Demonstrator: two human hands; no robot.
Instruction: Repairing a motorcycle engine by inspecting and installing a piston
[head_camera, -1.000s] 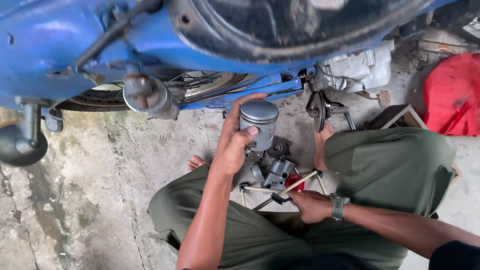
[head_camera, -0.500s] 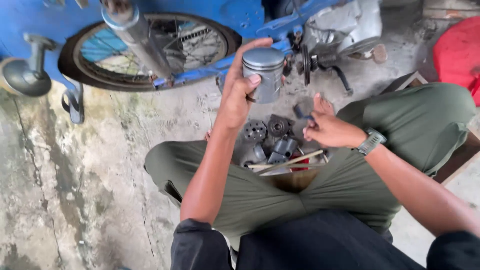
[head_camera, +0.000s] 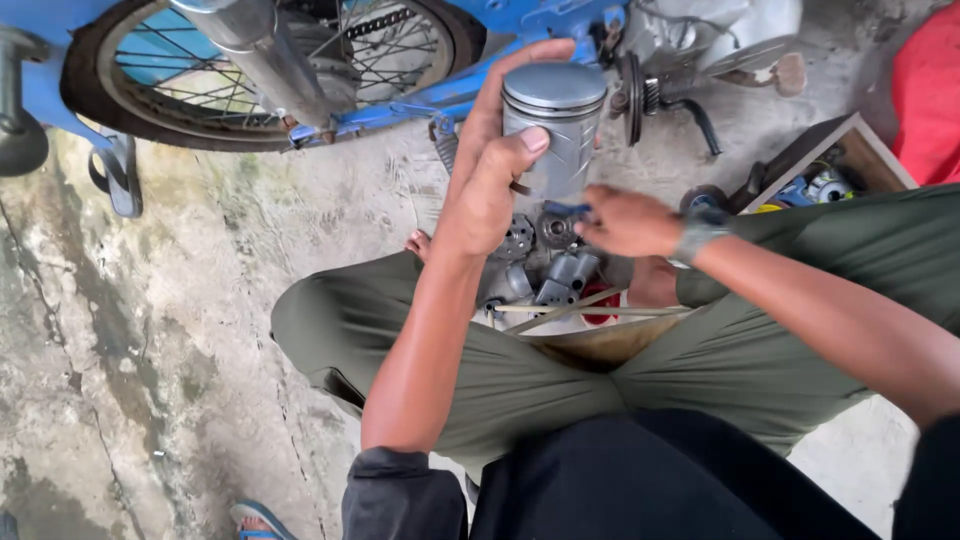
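Left hand (head_camera: 490, 185) clamped around a grey metal piston (head_camera: 555, 125), held upright above the lap, thumb on its side wall. Right hand (head_camera: 625, 220) just below the piston, fingers pinched together on a small blue-tipped tool (head_camera: 568, 209). Between the knees, a tray (head_camera: 590, 340) holding gears and small metal parts (head_camera: 550, 265). Wooden box (head_camera: 845, 165) at right, with mixed bits inside. Blue motorbike wheel (head_camera: 270, 60) beyond.
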